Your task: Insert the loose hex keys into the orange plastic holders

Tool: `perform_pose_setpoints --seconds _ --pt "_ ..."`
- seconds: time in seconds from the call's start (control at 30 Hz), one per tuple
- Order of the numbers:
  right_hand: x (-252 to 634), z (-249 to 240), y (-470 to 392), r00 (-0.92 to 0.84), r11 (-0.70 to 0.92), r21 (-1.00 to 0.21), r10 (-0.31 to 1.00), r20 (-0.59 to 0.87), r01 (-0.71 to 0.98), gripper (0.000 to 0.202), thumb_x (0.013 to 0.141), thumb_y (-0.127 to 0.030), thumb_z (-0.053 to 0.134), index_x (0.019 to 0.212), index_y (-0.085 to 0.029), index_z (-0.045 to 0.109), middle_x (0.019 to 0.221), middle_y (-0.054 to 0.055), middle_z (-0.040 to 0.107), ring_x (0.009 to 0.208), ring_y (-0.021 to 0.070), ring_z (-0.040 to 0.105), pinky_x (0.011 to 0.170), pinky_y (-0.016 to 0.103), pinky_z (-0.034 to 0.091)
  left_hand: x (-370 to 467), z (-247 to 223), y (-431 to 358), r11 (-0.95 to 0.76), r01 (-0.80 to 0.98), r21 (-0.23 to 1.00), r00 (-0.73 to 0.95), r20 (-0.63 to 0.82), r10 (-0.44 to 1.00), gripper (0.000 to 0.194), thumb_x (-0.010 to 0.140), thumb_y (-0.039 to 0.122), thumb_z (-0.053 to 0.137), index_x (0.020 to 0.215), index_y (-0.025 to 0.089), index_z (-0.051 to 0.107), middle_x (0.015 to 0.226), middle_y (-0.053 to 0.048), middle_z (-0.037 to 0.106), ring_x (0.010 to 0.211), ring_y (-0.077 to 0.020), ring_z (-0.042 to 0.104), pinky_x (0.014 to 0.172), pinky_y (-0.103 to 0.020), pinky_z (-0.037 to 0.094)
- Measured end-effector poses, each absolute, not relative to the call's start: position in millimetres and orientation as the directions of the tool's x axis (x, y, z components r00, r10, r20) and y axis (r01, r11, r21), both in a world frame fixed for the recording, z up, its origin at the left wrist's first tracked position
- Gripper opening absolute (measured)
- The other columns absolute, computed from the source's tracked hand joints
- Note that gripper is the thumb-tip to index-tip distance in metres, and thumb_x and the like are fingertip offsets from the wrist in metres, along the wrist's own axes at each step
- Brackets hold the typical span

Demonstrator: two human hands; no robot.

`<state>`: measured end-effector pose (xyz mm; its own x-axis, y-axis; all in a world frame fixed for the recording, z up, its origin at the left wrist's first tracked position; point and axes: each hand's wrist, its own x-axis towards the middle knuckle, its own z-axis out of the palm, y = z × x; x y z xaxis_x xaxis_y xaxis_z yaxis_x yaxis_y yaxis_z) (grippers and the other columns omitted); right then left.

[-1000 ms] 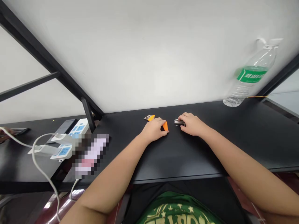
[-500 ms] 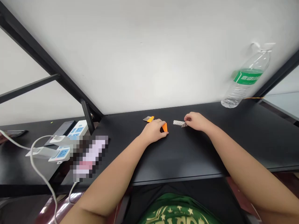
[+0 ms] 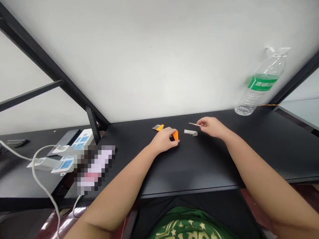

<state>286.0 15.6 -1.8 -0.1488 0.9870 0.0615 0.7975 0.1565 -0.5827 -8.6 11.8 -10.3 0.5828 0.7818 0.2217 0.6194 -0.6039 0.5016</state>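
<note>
Right hand (image 3: 210,126): you're pinching one thin metal rod (image 3: 194,124), just beyond or above the row of bent rods (image 3: 190,132). Left of the row, your left hand (image 3: 163,140) grips an orange piece (image 3: 176,135), thumb against fingers. Step in hand: likely handling one rod singly; next move wants its tip clear of the row. Room nearside, to the desk edge (image 3: 199,191); wall (image 3: 174,66) behind; bottle (image 3: 264,83) well right.

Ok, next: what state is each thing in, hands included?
Left hand: gripping orange piece
Right hand: pinching one metal rod
Bent rods: grouped on the table, unheld
Orange strip: other rods showing beside it
Bottle: standing, capped, fill level unclear
Power strip: white plugs inserted
Pixelated device: lying flat, display unreadable
</note>
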Motion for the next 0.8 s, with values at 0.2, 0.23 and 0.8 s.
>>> perform_pose_setpoints --seconds 0.2,0.23,0.8 --pt "261 -5 5 -0.375 0.526 -0.612 0.850 0.369 0.591 0.023 0.089 -0.017 0.057 0.098 -0.022 0.079 0.096 0.004 0.069 0.071 0.0147 0.063 0.069 0.030 0.052 -8 -13 12 -0.561 0.546 0.622 0.536 0.255 0.805 0.033 0.077 0.036 0.075 0.107 0.024 0.071 0.091 -0.002 0.067 0.078 -0.0179 0.060 0.076 -0.033 0.052" --pt "259 -6 4 -0.396 0.553 -0.595 0.833 0.386 0.584 0.024 0.091 -0.018 0.058 0.099 -0.023 0.079 0.097 0.005 0.069 0.071 0.0147 0.063 0.069 0.030 0.053 -8 -13 13 -0.558 0.536 0.634 0.530 0.262 0.807 0.033 0.077 0.037 0.075 0.108 0.024 0.072 0.090 -0.001 0.068 0.078 -0.0177 0.060 0.075 -0.033 0.052" --pt "253 -2 -9 -0.553 0.705 -0.309 0.700 0.452 0.639 0.030 0.100 -0.018 0.049 0.112 -0.023 0.076 0.104 0.008 0.064 0.075 0.0169 0.062 0.069 0.031 0.050 -10 -13 10 -0.585 0.501 0.638 0.595 0.237 0.768 0.036 0.078 0.039 0.077 0.110 0.025 0.072 0.097 -0.003 0.069 0.087 -0.0201 0.064 0.081 -0.036 0.056"
